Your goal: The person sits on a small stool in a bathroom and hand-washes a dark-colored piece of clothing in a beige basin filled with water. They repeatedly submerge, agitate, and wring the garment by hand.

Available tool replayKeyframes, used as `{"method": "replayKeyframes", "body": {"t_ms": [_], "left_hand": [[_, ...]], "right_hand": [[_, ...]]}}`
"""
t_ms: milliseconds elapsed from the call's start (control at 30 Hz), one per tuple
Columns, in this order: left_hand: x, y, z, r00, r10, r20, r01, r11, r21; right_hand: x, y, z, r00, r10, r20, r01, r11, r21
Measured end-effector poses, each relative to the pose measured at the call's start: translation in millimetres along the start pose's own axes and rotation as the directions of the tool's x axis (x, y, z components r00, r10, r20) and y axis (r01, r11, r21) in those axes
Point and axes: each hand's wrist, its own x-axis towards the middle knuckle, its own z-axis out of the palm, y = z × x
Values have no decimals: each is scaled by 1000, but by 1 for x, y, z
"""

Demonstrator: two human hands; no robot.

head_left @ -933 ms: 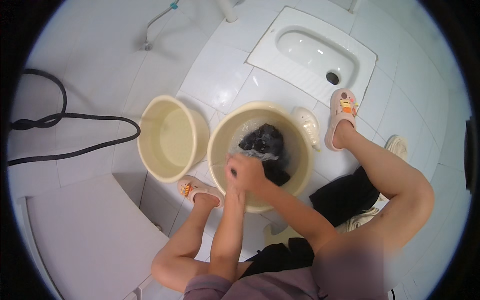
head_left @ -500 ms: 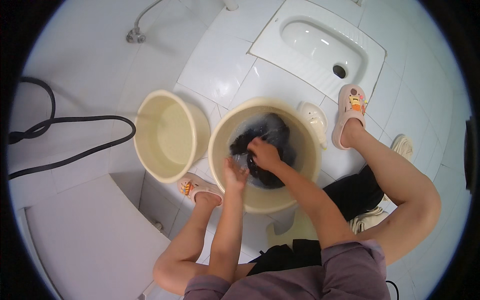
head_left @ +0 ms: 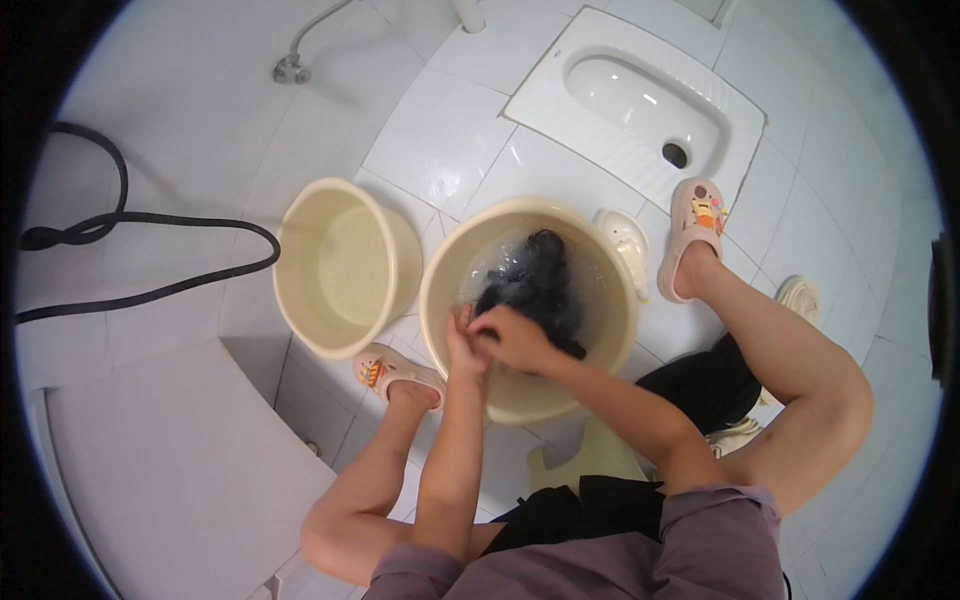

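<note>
Dark wet cloth (head_left: 543, 275) lies bunched in cloudy, sudsy water inside a large cream basin (head_left: 432, 340). Over the basin's near left part, my left hand (head_left: 466, 345) is held palm up, its fingers extended and holding nothing I can see. My right hand (head_left: 515, 340) curls its fingers against the left palm, just beside the cloth's near edge. Whatever those curled fingers hold, if anything, is hidden.
Left of the large basin stands a smaller cream basin (head_left: 388, 300) with some water. A white dish (head_left: 625, 245) sits by the large basin's right rim. Beyond is a squat toilet (head_left: 585, 115). A black hose (head_left: 190, 218) loops at left; dark fabric (head_left: 700, 388) lies under my right leg.
My right hand has moved from the cloth toward me and left, meeting my left palm. The cloth has shifted and spread differently in the water.
</note>
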Motion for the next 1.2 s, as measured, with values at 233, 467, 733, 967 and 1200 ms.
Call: {"method": "replayKeyframes", "body": {"t_ms": [233, 467, 733, 967, 1200], "left_hand": [[-22, -1, 23, 649, -32, 760, 398, 866, -304], [-49, 6, 51, 983, -7, 186, 32, 991, -129], [15, 35, -17, 590, 68, 805, 197, 954, -225], [5, 4, 2, 991, 72, -114, -70, 997, 20], [-3, -2, 17, 991, 40, -126, -44, 999, -32]], "right_hand": [[-57, -86, 19, 950, -302, -79, 288, 945, -153], [5, -46, 10, 905, -274, -327, 180, 940, -289], [84, 53, -23, 841, 167, -515, -112, 984, 136], [49, 106, -10, 991, 125, -40, -131, 912, -389], [60, 95, -20, 961, 233, -152, -266, 929, -256]]}}
